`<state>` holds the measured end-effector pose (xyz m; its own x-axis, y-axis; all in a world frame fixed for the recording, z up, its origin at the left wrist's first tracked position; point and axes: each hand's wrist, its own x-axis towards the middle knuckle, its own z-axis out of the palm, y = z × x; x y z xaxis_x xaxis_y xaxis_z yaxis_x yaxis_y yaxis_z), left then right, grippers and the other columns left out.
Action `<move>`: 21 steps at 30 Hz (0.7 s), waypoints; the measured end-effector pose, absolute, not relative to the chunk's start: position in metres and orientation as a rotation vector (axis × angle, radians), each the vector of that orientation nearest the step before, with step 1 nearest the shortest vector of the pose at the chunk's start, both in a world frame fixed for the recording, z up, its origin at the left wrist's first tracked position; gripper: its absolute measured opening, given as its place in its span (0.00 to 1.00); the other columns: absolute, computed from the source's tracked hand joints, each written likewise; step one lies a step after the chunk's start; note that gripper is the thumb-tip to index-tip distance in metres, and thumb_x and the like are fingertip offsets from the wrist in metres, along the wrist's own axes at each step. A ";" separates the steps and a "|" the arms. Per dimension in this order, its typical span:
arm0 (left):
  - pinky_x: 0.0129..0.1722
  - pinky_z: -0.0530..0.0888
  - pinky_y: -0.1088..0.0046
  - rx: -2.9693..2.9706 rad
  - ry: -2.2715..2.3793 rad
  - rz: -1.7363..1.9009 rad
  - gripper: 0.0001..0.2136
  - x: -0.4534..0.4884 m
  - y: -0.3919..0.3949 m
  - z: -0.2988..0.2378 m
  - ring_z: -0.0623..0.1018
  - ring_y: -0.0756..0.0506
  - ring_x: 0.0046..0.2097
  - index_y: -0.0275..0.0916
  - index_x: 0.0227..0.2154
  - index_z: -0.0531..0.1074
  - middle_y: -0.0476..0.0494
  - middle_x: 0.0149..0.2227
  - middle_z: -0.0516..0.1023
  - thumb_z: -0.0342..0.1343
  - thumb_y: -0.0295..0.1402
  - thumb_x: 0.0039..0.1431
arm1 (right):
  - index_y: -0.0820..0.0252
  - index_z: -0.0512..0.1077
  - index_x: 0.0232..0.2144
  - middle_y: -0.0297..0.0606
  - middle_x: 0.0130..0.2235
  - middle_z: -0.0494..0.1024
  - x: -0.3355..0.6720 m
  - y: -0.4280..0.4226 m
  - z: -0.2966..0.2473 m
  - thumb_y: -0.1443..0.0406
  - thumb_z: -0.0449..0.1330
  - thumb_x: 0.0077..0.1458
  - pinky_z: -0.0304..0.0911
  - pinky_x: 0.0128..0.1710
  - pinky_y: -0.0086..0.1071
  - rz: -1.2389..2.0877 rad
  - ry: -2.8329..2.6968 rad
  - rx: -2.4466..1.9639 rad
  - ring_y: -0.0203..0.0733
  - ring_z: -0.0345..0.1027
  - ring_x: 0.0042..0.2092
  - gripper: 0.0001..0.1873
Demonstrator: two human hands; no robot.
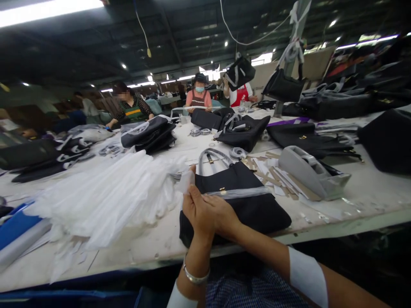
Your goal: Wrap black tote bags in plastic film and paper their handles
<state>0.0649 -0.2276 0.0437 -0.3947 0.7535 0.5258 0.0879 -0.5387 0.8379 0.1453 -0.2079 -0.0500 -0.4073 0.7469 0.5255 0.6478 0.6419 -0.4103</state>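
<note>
A black handbag (244, 201) with grey wrapped handles lies flat on the white table (154, 244) in front of me. My left hand (195, 209) is raised over it, fingers pinched on a small clear piece of plastic film (186, 182). My right hand (223, 214) is pressed against the left, fingers closed on a long strip of clear tape (240, 193) that stretches rightwards across the bag. A silver bracelet sits on my left wrist.
A heap of white plastic bags (105, 196) lies to the left. A grey tape dispenser (310, 171) and brown paper strips (272, 175) sit to the right. More black bags cover the table. Several people work at the far side.
</note>
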 end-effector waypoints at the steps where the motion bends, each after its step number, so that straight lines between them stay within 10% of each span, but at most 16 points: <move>1: 0.67 0.58 0.64 1.393 1.136 1.952 0.23 0.064 -0.224 0.051 0.64 0.43 0.66 0.36 0.61 0.66 0.40 0.61 0.70 0.39 0.42 0.72 | 0.63 0.68 0.58 0.51 0.59 0.71 0.145 -0.209 -0.048 0.65 0.55 0.61 0.57 0.62 0.51 0.178 -2.189 -1.057 0.52 0.64 0.60 0.23; 21: 0.60 0.71 0.57 2.515 1.094 0.508 0.19 0.080 -0.173 -0.003 0.72 0.39 0.60 0.46 0.56 0.72 0.45 0.57 0.74 0.50 0.30 0.64 | 0.65 0.55 0.67 0.48 0.66 0.59 0.146 -0.226 -0.050 0.59 0.57 0.62 0.47 0.67 0.50 0.267 -2.319 -0.722 0.59 0.53 0.66 0.35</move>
<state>0.0802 -0.1733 -0.0031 0.6377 0.7481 0.1833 0.6225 -0.6408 0.4493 0.1458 -0.2260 -0.0502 -0.6117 0.5656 0.5531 0.4252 0.8247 -0.3730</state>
